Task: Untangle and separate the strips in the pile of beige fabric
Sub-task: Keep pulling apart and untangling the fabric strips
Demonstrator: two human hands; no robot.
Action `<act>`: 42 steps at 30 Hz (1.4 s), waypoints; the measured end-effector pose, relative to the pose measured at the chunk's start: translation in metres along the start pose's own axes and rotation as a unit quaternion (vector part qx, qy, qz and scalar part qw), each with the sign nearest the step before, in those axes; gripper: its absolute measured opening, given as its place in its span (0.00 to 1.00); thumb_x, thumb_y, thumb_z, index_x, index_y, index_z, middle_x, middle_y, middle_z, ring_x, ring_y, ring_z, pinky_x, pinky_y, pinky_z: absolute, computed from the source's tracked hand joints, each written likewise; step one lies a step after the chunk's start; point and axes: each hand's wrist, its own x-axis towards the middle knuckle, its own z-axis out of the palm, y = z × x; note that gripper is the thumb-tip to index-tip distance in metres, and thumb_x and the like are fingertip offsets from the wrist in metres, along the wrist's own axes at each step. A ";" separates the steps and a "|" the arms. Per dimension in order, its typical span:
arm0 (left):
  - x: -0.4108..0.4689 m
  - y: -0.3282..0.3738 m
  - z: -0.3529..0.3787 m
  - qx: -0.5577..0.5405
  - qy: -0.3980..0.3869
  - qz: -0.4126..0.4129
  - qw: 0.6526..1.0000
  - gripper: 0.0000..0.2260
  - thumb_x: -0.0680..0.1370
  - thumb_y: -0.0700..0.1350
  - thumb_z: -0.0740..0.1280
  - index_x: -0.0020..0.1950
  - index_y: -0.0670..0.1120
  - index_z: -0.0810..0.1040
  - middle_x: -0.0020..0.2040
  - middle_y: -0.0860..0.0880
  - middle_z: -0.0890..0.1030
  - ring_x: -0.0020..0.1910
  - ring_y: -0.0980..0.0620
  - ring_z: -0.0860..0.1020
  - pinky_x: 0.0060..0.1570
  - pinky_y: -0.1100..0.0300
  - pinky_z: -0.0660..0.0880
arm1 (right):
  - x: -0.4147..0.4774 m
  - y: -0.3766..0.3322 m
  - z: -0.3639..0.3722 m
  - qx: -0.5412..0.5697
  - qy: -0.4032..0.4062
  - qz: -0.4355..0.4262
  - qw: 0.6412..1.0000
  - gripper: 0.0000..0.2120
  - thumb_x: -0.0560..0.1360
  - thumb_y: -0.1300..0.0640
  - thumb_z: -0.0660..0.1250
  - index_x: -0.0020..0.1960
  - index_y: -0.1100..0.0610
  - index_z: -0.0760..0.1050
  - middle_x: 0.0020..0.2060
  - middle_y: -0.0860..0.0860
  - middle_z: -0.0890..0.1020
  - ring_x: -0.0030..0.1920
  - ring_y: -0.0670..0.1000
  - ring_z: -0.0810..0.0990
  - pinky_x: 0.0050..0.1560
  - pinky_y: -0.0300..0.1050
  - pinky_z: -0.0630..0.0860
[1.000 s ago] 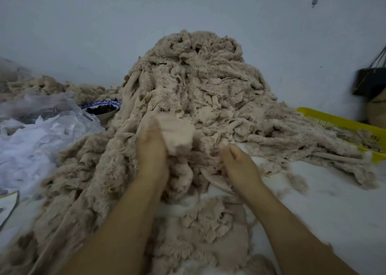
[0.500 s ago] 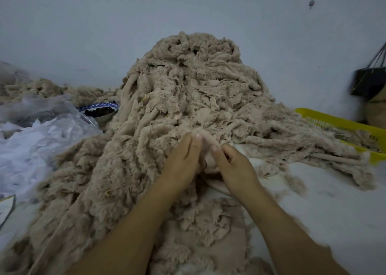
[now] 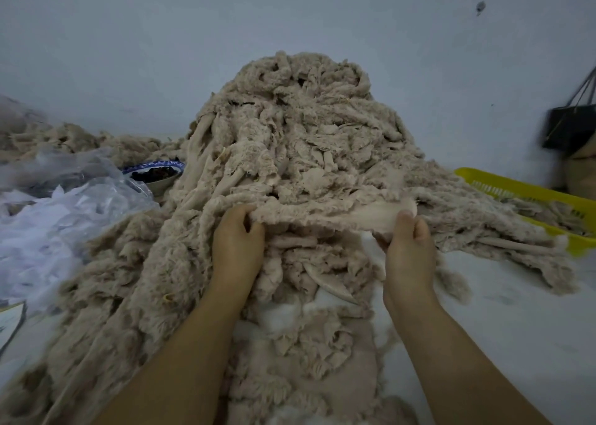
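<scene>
A tall pile of beige fuzzy fabric strips rises against the wall and spreads over the white surface toward me. One beige strip is stretched sideways in front of the pile, between my two hands. My left hand grips its left end with curled fingers. My right hand pinches its right end, where the smooth backing shows. More loose strips lie flat below my wrists.
Clear plastic bags with white scraps lie at the left. A blue-rimmed bowl sits behind them. A yellow plastic basket holding strips stands at the right, and a dark bag hangs on the wall.
My hands were together at the pile's front half a second ago. They have moved apart, left and right, pulling one strip out taut between them.
</scene>
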 end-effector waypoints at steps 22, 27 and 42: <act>0.001 -0.003 0.006 -0.015 -0.009 -0.035 0.999 0.14 0.83 0.41 0.60 0.64 0.43 0.80 0.59 0.44 0.82 0.53 0.52 0.76 0.51 0.65 0.69 | -0.026 -0.001 0.012 -0.122 -0.259 -0.098 0.953 0.18 0.82 0.50 0.61 0.36 0.56 0.66 0.26 0.50 0.71 0.25 0.47 0.69 0.26 0.36 0.64; 0.000 -0.003 0.001 -0.081 -0.016 -0.079 0.993 0.16 0.84 0.52 0.57 0.61 0.48 0.82 0.55 0.48 0.84 0.55 0.52 0.80 0.56 0.59 0.75 | -0.016 -0.008 0.005 -0.016 -0.173 -0.017 0.985 0.11 0.82 0.46 0.61 0.47 0.42 0.81 0.42 0.48 0.83 0.45 0.44 0.82 0.61 0.61 0.63; -0.010 0.027 0.000 -0.375 -0.146 -0.125 0.907 0.16 0.83 0.42 0.61 0.46 0.59 0.85 0.46 0.55 0.86 0.42 0.54 0.83 0.39 0.64 0.79 | -0.014 0.006 0.009 -0.202 -0.300 -0.094 0.927 0.12 0.81 0.52 0.62 0.39 0.44 0.71 0.28 0.43 0.69 0.24 0.42 0.66 0.25 0.30 0.61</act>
